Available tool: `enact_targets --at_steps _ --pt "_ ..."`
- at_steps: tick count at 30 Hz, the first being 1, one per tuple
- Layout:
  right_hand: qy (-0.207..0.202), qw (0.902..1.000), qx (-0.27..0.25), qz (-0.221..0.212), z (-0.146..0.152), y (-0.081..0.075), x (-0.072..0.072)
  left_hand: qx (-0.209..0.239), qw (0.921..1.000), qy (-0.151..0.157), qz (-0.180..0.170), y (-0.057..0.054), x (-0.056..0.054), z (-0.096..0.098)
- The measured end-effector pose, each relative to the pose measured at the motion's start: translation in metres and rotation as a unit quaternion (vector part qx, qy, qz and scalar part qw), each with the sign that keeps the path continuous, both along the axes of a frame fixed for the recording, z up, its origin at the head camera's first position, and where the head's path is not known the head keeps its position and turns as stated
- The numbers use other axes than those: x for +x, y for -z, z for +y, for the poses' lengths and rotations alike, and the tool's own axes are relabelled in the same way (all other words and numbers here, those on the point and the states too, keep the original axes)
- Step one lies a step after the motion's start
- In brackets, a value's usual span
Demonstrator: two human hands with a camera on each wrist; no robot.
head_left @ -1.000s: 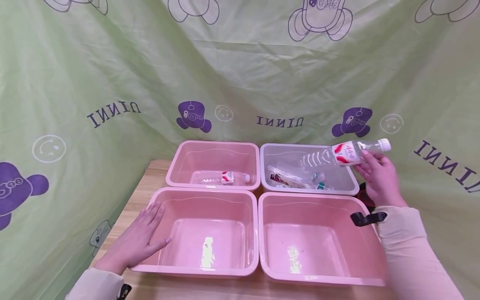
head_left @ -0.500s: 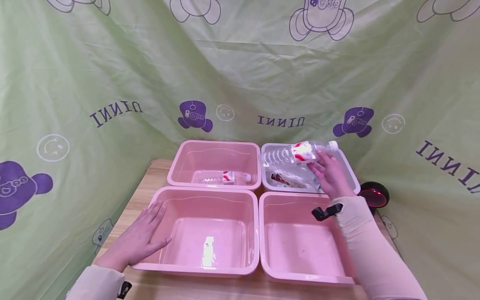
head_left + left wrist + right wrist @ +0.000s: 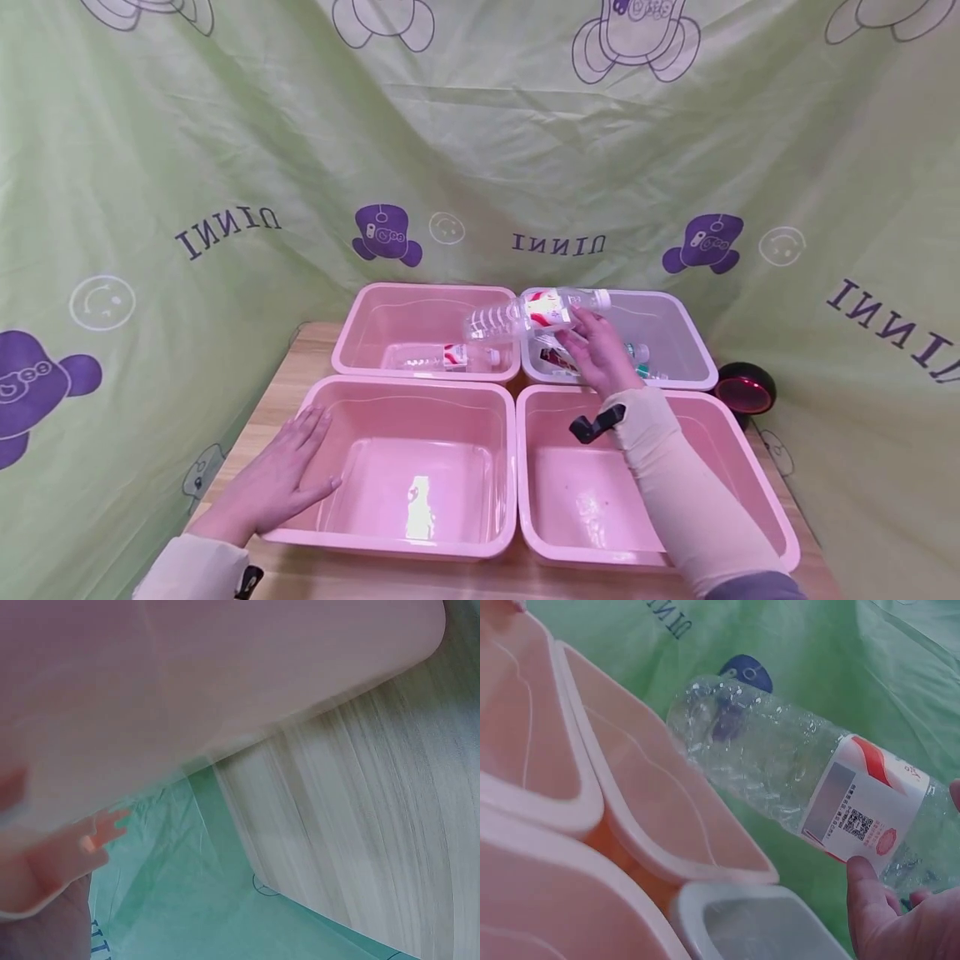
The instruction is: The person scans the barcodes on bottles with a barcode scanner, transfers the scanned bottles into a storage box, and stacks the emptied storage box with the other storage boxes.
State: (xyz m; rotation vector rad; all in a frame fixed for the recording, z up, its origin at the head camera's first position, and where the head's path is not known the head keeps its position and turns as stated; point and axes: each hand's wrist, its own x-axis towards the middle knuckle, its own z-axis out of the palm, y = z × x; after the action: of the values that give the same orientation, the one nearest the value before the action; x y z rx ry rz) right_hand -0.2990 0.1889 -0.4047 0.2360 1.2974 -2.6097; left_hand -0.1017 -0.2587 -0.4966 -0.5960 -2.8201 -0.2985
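My right hand [image 3: 600, 348] holds a clear plastic bottle [image 3: 546, 309] with a red-and-white label and white cap. The bottle lies sideways in the air, its base over the back left pink bin [image 3: 352, 329] and its cap over the grey bin [image 3: 693, 350]. In the right wrist view, thumb and fingers grip the bottle [image 3: 757, 757] near its label. A second similar bottle [image 3: 431, 359] lies inside the back left bin. My left hand [image 3: 273, 479] rests with straight fingers on the left rim of the front left pink bin [image 3: 420, 546].
In the grey bin lie a dark red-and-white wrapper [image 3: 557, 360] and clear bottles, partly behind my right hand. A front right pink bin [image 3: 772, 500] stands below my right forearm. A black round device [image 3: 745, 388] sits at the right. Green cloth [image 3: 480, 142] hangs behind the table [image 3: 285, 367].
My right hand has carried the bottle leftward, from above the grey bin's right side to above the border with the back left pink bin. The left hand stays in place.
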Motion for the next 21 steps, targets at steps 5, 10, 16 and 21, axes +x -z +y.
enact_targets --at_steps 5,10,16,21 --pt "-0.005 0.9999 -0.001 -0.011 -0.025 0.004 0.0 -0.003 1.0 0.0 0.002 0.0 0.0 -0.001" --pt "-0.016 0.9987 -0.031 -0.036 -0.054 0.011 0.0 -0.006 1.0 -0.005 -0.006 -0.001 0.001 0.0" --pt "-0.004 0.9967 -0.042 -0.07 -0.09 0.018 0.003 -0.009 0.9997 -0.015 -0.016 -0.003 0.0 0.001" --pt "-0.005 0.9955 -0.054 -0.078 -0.117 0.023 0.009 -0.003 0.9995 -0.017 -0.027 -0.004 0.001 0.001"
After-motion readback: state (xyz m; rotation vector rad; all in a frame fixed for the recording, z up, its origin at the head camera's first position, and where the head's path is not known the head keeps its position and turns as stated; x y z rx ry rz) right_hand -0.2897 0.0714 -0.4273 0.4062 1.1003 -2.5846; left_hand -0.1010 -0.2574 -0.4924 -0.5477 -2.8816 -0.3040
